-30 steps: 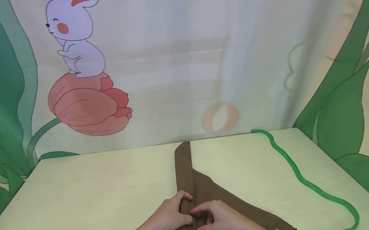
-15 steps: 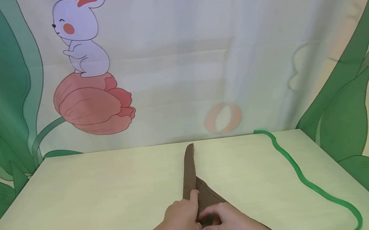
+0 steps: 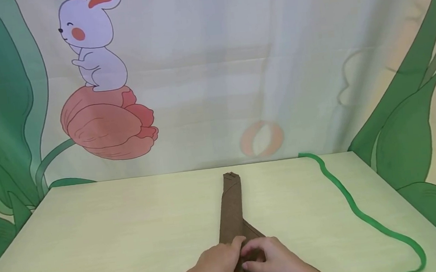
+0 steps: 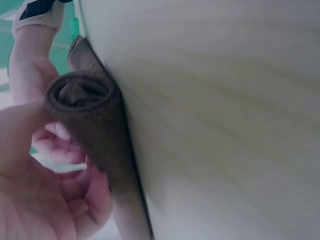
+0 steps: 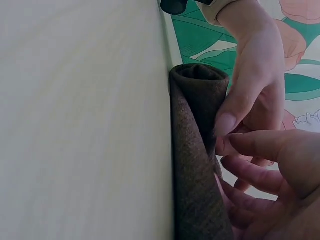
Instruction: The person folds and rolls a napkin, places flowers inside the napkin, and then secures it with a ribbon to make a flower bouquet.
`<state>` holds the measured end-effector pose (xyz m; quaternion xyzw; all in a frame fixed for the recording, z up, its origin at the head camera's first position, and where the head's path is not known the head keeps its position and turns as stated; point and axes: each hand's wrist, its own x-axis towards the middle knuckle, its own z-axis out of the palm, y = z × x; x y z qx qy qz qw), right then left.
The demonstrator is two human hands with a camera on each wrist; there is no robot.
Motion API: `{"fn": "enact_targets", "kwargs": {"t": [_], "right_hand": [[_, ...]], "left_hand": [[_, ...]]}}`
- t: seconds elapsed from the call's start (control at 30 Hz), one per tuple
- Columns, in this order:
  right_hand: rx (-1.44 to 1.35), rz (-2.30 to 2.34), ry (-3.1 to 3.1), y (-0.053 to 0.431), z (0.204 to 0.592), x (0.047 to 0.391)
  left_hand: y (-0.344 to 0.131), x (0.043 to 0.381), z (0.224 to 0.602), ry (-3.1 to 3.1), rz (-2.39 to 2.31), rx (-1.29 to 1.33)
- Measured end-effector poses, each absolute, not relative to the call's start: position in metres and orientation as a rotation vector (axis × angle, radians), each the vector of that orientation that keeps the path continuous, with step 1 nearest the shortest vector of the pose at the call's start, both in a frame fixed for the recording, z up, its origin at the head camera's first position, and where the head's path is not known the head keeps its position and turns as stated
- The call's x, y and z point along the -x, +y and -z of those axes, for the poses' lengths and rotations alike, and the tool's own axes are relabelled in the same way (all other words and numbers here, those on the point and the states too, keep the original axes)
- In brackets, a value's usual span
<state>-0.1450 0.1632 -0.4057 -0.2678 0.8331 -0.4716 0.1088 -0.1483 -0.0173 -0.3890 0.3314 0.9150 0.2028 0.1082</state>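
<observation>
A dark brown cloth lies on the table, its left side wound into a long roll [image 3: 231, 213] and its flat part [image 3: 252, 229] spreading to the right. My left hand [image 3: 220, 265] curls over the near part of the roll, its thumb pressed on the roll in the right wrist view. Close beside it, my right hand [image 3: 273, 257] bends its thumb and fingers at the roll's right side, gripping the cloth there. The near end of the roll [image 4: 80, 95] shows spiral layers in the left wrist view. The hands hide the middle of the cloth.
A long green ribbon [image 3: 352, 206] lies in a wavy line along the right side of the pale table [image 3: 113, 233]. Behind the table hangs a printed curtain [image 3: 198, 89] with a rabbit, a tulip and leaves.
The roll has turned and shifted slightly right, and its far end now shows folded layers. Less flat cloth shows on the right. Both hands have moved a little right with it.
</observation>
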Motion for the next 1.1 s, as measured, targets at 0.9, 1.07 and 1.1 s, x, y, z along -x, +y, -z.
{"fn": "enact_targets", "kwargs": {"t": [0.9,1.07,1.1], "right_hand": [[0.762,1.214,2.538,0.154,0.405,0.146],[0.763,1.191,2.562,0.154,0.404,0.151],[0.759,1.187,2.564,0.154,0.404,0.153]], "left_hand": [[-0.066,0.169,0.388,2.529,-0.731,-1.122],[-0.061,0.168,0.389,2.541,-0.774,-1.096],[-0.06,0.168,0.389,2.545,-0.775,-1.079]]}}
